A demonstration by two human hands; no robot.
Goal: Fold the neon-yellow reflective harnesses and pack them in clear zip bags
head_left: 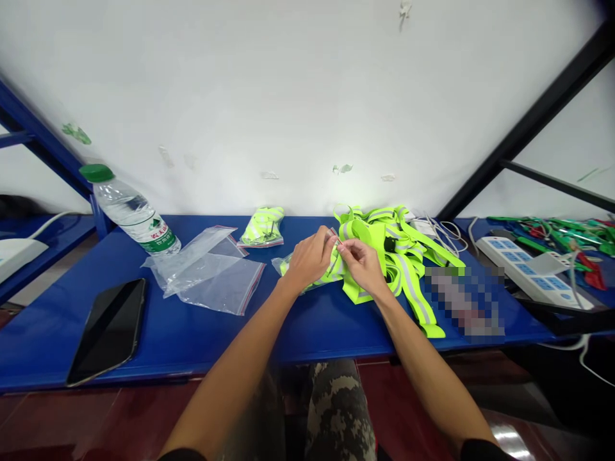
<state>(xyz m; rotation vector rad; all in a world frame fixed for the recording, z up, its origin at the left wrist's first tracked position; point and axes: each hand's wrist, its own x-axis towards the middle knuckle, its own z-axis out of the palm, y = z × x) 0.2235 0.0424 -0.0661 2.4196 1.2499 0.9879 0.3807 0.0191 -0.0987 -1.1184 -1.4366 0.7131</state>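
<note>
My left hand (310, 258) and my right hand (362, 266) meet above the blue table (202, 342), their fingertips pinching a small thin piece (334, 235) whose exact kind I cannot make out. Beneath and beside my hands lies a heap of fluorescent yellow reflective vests (398, 256) with grey stripes, touching my right hand. A clear bag holding yellow vest material (291, 266) sits under my left hand. Farther back, a folded yellow vest in a plastic bag (262, 227) lies apart from both hands.
Left of my hands lie clear zip bags (206, 272), a water bottle with a green cap (129, 208) and a black smartphone (108, 331). To the right are a white power strip (528, 272), white cables (444, 230) and a tangle of green and red tools (557, 237).
</note>
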